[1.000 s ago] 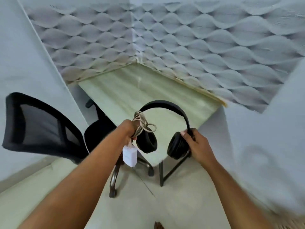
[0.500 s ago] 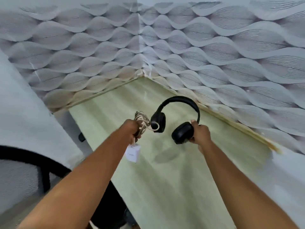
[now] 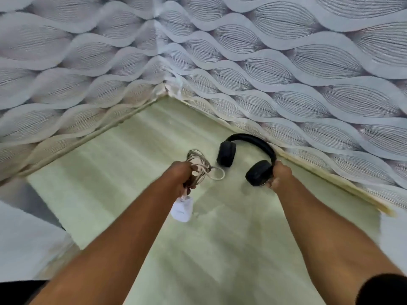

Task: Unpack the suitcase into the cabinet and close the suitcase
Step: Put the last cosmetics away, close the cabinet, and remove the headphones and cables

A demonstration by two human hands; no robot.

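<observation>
Head view: left hand [image 3: 184,173] grips coiled charger cable [image 3: 201,165], right hand [image 3: 280,176] grips black headphones [image 3: 248,157] over the desk [image 3: 231,238]; mid-unpacking, both apparently need setting down.

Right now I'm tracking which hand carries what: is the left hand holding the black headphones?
No, the left hand grips the coiled cable with its white charger, while the right hand holds the headphones.

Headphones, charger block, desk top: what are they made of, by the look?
Headphones: black, matte plastic band; ear pads look like soft leatherette, uncertain. Charger block: white, smooth, glossy plastic by its sheen, blurred. Desk top: pale wood-grain laminate, judging by faint streaks and a light satin sheen.
</observation>
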